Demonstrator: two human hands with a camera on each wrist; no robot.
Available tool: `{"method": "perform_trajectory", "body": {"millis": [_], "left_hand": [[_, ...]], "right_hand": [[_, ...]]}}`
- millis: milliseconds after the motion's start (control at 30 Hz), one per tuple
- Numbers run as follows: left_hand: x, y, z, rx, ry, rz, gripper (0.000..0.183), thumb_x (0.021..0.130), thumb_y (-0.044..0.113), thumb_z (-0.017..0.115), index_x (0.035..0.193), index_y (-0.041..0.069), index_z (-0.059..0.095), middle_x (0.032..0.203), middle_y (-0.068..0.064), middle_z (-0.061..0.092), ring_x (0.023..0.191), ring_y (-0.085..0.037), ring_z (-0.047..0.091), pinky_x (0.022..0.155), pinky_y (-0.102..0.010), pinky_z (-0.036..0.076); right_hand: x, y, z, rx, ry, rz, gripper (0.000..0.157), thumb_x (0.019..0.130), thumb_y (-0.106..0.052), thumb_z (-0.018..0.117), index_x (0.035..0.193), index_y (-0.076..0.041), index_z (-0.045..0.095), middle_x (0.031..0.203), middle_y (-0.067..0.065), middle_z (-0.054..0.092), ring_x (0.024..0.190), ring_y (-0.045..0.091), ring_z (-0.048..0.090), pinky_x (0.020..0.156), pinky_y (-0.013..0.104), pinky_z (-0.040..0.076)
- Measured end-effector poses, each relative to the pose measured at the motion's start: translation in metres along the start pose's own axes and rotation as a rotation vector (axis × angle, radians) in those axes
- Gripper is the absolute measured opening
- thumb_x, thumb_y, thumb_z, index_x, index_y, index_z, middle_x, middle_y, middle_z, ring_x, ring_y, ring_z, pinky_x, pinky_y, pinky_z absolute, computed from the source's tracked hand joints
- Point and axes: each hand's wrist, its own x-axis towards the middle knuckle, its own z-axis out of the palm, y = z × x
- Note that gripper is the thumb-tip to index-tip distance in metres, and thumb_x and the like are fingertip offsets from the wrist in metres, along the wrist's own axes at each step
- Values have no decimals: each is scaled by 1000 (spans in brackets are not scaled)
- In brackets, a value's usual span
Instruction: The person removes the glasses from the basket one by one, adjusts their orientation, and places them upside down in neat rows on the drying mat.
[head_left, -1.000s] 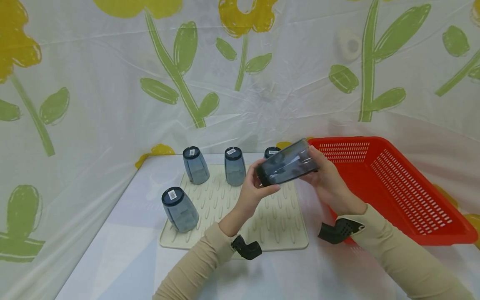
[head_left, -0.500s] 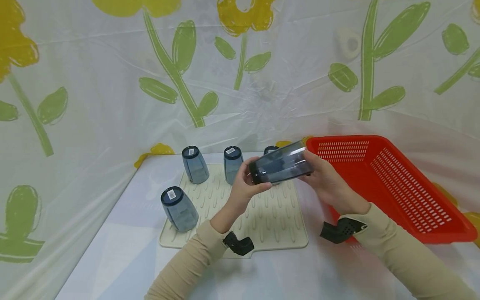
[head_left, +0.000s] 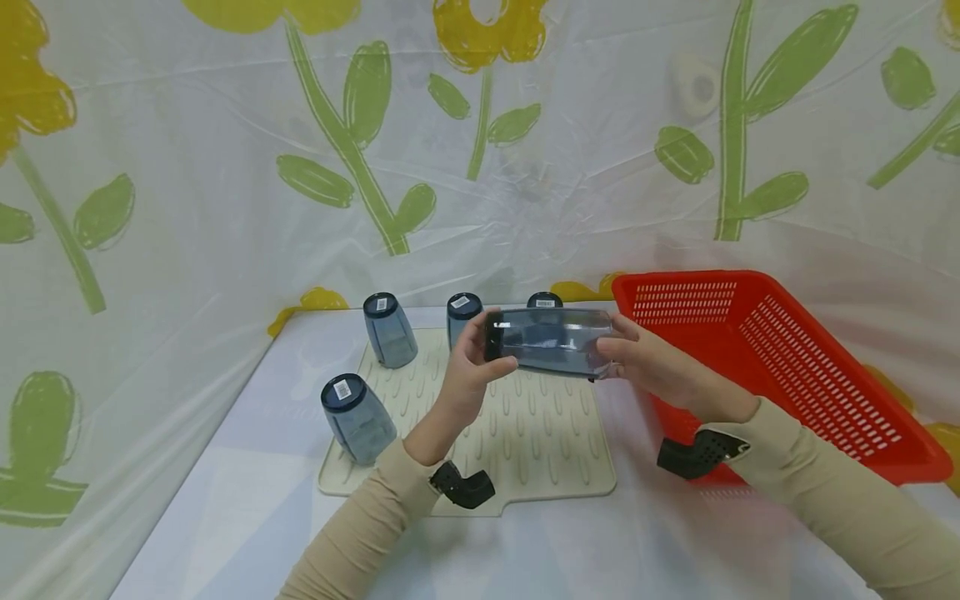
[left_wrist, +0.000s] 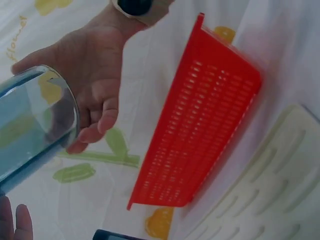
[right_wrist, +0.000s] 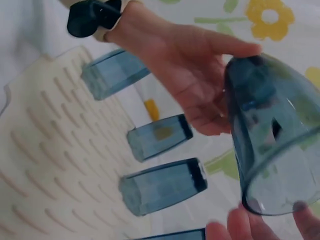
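Note:
A blue tinted drinking glass (head_left: 551,340) lies level in the air over the drying mat (head_left: 536,450), held between both hands. My left hand (head_left: 459,379) grips its dark base, the thumb on the near side; the right wrist view shows this left hand (right_wrist: 192,70) around the base. At the rim, my right hand (head_left: 671,371) pinches the wall with the thumb in front, and its fingertips (right_wrist: 240,222) show below the rim. Upside down on the mat stand a front glass (head_left: 360,421), a back left glass (head_left: 392,333), a back middle glass (head_left: 459,315) and a partly hidden back right glass (head_left: 545,300).
A red perforated basket (head_left: 757,383) stands to the right of the mat. Behind the table hangs a white sheet (head_left: 585,192) printed with flowers and leaves. A pale cloth (head_left: 240,467) covers the table.
The held glass has turned from rim-up tilt to level. My left hand has shifted left with the base, and the right thumb has come round to the front of the rim.

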Motion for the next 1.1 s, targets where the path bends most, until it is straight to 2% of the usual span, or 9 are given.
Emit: {"method": "perform_trajectory", "body": {"millis": [133,267,433,600,833,967,1100], "left_hand": [[0,3,0,-10,33,9,111,56,50,81,137,-4,27,111,3,49,96,-6,52,82,-18,46],[1,7,2,-55,45,13,111,55,50,82,137,-2,28,109,1,51,95,-7,54,84,-20,46],[1,14,5,-110,53,19,108,55,47,83,136,0,30,108,3,53,94,-7,54,85,-23,45],[0,23,10,-157,81,23,111,52,47,85,136,-1,31,108,4,54,96,-8,53,85,-23,45],[3,27,9,-170,82,36,96,51,45,86,127,7,42,105,2,54,94,-10,52,82,-24,45],[4,28,9,-157,75,30,89,51,44,86,123,10,47,105,2,54,94,-11,51,82,-25,45],[4,29,8,-123,66,32,88,52,44,86,124,10,48,107,3,55,93,-9,51,80,-24,45]], "right_hand": [[2,3,2,-56,-53,36,68,87,-24,58,142,-16,20,128,15,41,113,30,42,91,38,38],[3,5,5,-85,-64,75,76,81,-22,66,142,-19,21,127,14,42,115,30,40,92,39,37],[3,6,8,-124,-115,38,75,80,-22,66,142,-21,23,129,13,43,117,33,38,93,42,37],[9,7,11,-155,-159,29,76,81,-26,66,141,-15,21,135,14,38,124,34,32,99,52,32],[13,4,16,-178,-191,8,78,80,-30,67,139,-6,21,135,18,36,124,34,32,101,56,28],[15,8,17,-214,-199,-12,78,80,-29,67,138,-4,22,134,18,38,122,32,34,99,53,33],[17,13,18,-268,-193,-31,79,78,-30,68,138,-2,24,129,18,43,116,31,40,93,45,41]]}}
